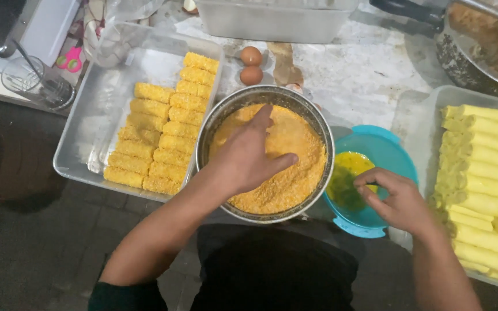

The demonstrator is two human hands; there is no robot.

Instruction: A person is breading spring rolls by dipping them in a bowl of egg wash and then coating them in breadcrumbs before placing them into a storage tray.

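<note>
My left hand [248, 155] hovers flat over a round metal bowl [214, 124] filled with orange breadcrumbs [295, 173], fingers spread and holding nothing that I can see. My right hand [396, 198] reaches over the near rim of a teal plastic bowl [387, 150] of beaten egg [347, 175], fingers curled inward; whether it holds anything is hidden. Left of the metal bowl, a metal tray [87, 132] carries rows of crumb-coated rolls [162, 132]. On the right, a second tray [427, 115] is stacked with plain yellow rolls [485, 173].
Two brown eggs [252, 65] lie behind the metal bowl on the marble counter [364, 75]. A clear plastic tub [272, 20] and a dark pan [479, 52] stand at the back. A glass [33, 80] and pink scissors [71, 59] sit far left.
</note>
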